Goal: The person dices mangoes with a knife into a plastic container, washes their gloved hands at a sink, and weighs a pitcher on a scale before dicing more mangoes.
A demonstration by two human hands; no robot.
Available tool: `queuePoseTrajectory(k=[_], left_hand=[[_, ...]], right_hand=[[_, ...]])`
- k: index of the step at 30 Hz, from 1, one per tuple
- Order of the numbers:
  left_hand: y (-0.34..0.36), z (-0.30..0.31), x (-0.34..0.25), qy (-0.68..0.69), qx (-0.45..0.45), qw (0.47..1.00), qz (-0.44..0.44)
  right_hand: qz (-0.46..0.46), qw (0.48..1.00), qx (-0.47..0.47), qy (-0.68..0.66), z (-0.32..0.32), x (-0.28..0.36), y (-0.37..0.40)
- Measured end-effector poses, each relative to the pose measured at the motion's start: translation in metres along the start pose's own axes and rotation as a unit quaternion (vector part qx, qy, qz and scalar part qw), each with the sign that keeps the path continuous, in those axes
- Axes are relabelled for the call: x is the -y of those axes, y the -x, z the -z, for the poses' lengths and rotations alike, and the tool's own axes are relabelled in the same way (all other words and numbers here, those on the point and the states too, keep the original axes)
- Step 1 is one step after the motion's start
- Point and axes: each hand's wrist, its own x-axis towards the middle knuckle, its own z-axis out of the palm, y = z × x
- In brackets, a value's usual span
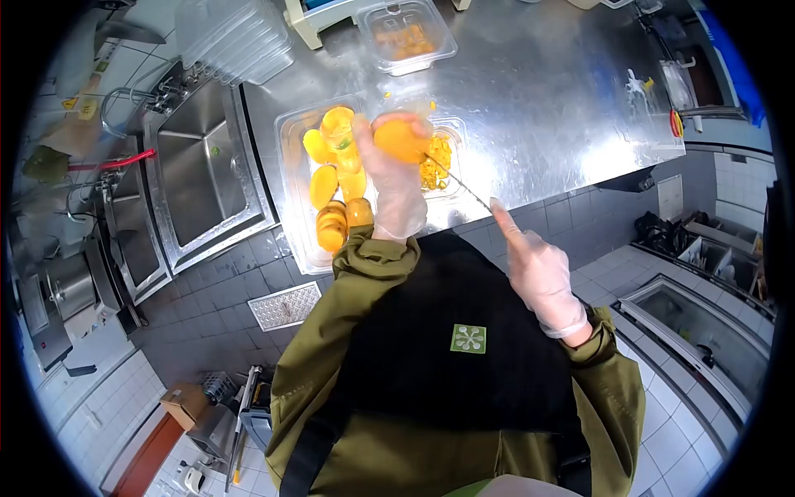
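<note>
My left hand (pixel 391 178), in a clear glove, is closed around a peeled-looking orange mango piece (pixel 399 142). The gloved right hand (pixel 538 273) grips a knife (pixel 465 188), its index finger stretched along the back; the blade's tip meets the mango's lower right side. Beneath the mango, a small clear container (pixel 460 132) holds diced mango (pixel 437 170), partly covered by the left hand. To the left lies a large clear tray (pixel 287 157) with several mango halves (pixel 324 186) and cut pieces, some with skin on.
A clear lidded container (pixel 407 37) with orange pieces stands at the back of the steel counter (pixel 538 91). Stacked clear tubs (pixel 236 41) sit beside a steel sink (pixel 199 161) at left. Small mango bits lie on the counter behind the left hand.
</note>
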Motion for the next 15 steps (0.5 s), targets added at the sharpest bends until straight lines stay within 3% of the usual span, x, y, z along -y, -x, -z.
queuePoseTrajectory(k=[5, 11, 15], left_hand=[[0.009, -0.021, -0.003, -0.028, -0.039, 0.999, 0.001], [0.015, -0.03, -0.006, 0.006, -0.015, 0.999, 0.038], [0.007, -0.019, 0.0, -0.019, -0.014, 1.0, -0.005]], right_hand=[[0.019, 0.996, -0.078, -0.037, 0.012, 0.001, 0.003], [0.019, 0.994, -0.105, -0.04, 0.008, 0.008, -0.01], [0.016, 0.994, -0.105, 0.012, -0.003, 0.01, -0.013]])
